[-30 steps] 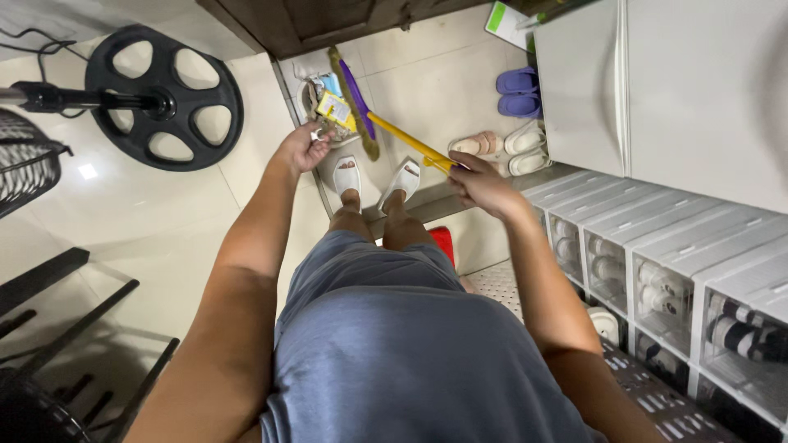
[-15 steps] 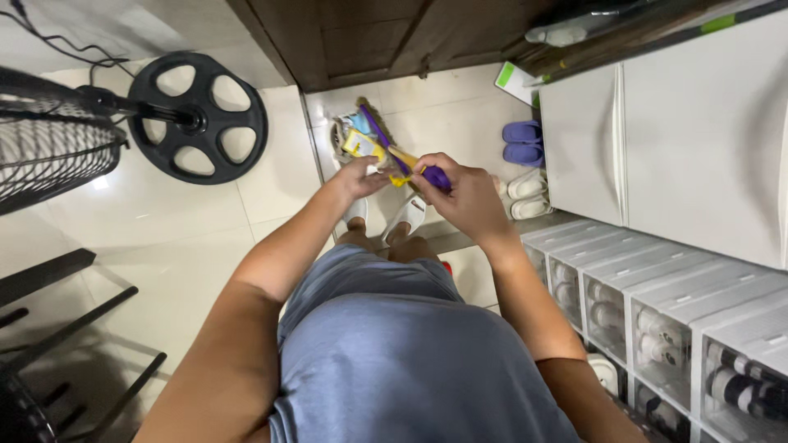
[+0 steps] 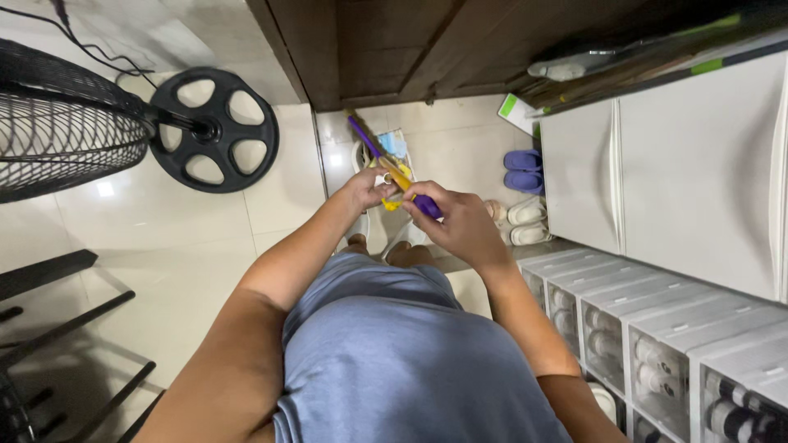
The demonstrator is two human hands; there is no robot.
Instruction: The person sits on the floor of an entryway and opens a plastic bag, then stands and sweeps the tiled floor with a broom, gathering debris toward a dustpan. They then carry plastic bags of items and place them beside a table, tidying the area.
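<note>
Broom handle [image 3: 394, 174] between both hands' fingers [image 3: 427, 195]

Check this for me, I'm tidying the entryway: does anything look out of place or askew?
Mostly orderly. Both hands, left hand and right hand, grip the yellow-and-purple broom. The purple slippers and pale shoes sit paired. Only a green-edged flat item lies loosely angled by the white cabinet.
</note>
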